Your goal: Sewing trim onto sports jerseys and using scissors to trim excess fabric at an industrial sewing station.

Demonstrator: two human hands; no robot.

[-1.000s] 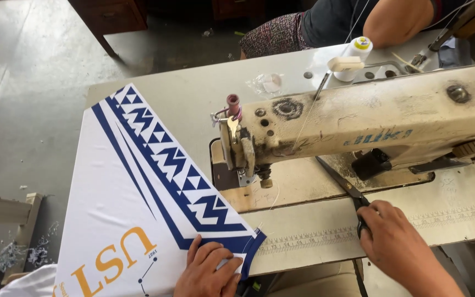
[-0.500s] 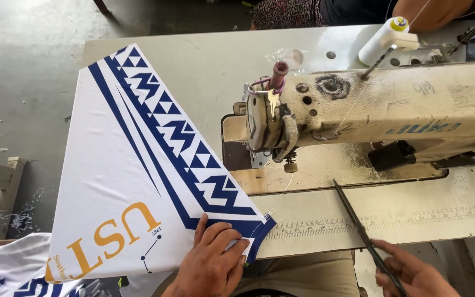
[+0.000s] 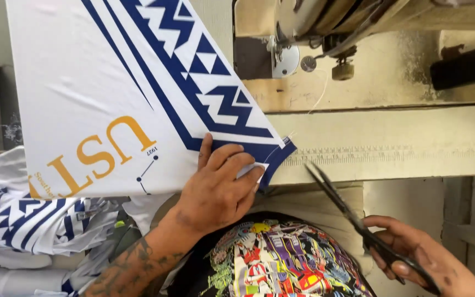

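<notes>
1. Beige sewing-machine table (image 3: 413,143) bears a white fabric panel with blue zigzag border (image 3: 111,82);
2. left hand (image 3: 221,190) lies flat, fingers spread, pressing the panel's corner;
3. right hand (image 3: 419,258) grips black scissors (image 3: 347,212), blades parted, near the table's edge.

Your sewing machine (image 3: 325,33) is chopped off by the top edge, so you only get its underside and the presser foot area; the needle is too small to pick out. The white and blue fabric panel (image 3: 111,93) runs out past the top and left of the frame. Your left hand (image 3: 218,190) covers the panel's lower corner, so that bit of hem is hidden. Your right hand (image 3: 419,258) is cut by the bottom right edge, and it hides the scissors (image 3: 347,212) handles. The fabric pile (image 3: 34,220) at lower left spills out of frame too.
</notes>
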